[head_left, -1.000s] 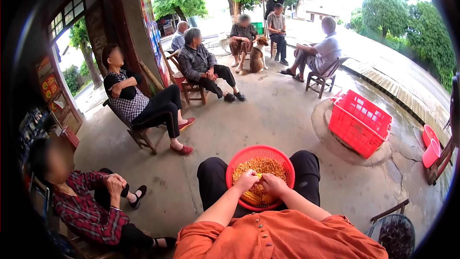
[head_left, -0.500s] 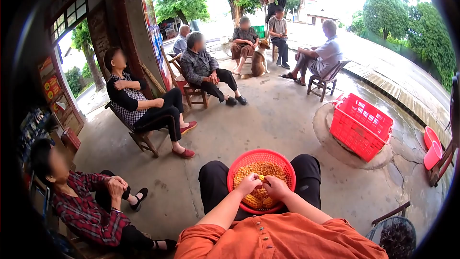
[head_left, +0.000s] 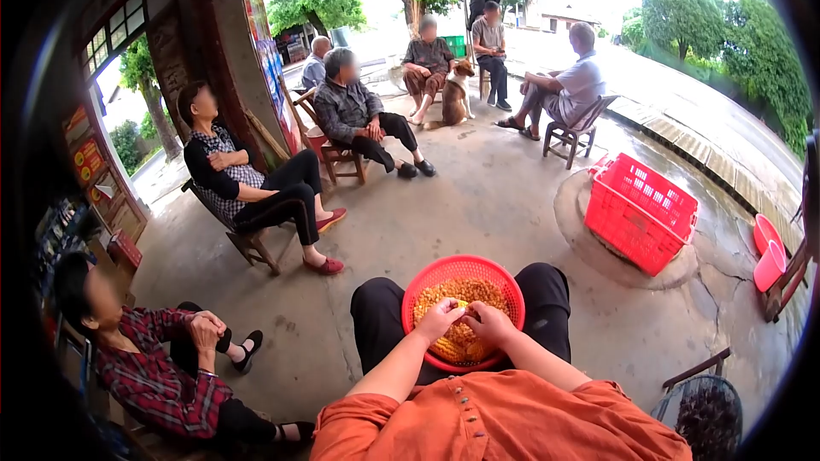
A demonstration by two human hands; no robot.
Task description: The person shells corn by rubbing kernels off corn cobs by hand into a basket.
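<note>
A red round basket (head_left: 413,294) rests on my lap between my black-trousered knees. Loose yellow-orange corn kernels (head_left: 478,290) fill much of it, with corn cobs (head_left: 461,348) lying at its near side. Over the basket, my left hand (head_left: 439,318) is closed on a small yellow corn cob (head_left: 462,305), mostly hidden by the fingers. From the other side my right hand (head_left: 491,324) grips the same cob with bent fingers, close to the left.
A red crate (head_left: 641,215) stands ahead to the right. Several people sit on chairs to the left and ahead, one in a plaid shirt (head_left: 162,358) nearest. A dog (head_left: 457,96) sits farther off. Pink basins (head_left: 769,265) and a dark-filled mesh container (head_left: 702,414) are at right.
Both my hands have shifted slightly on the cob, the right fingers now bent more loosely. The seated person in the checked top has moved an arm. The view has tilted a little.
</note>
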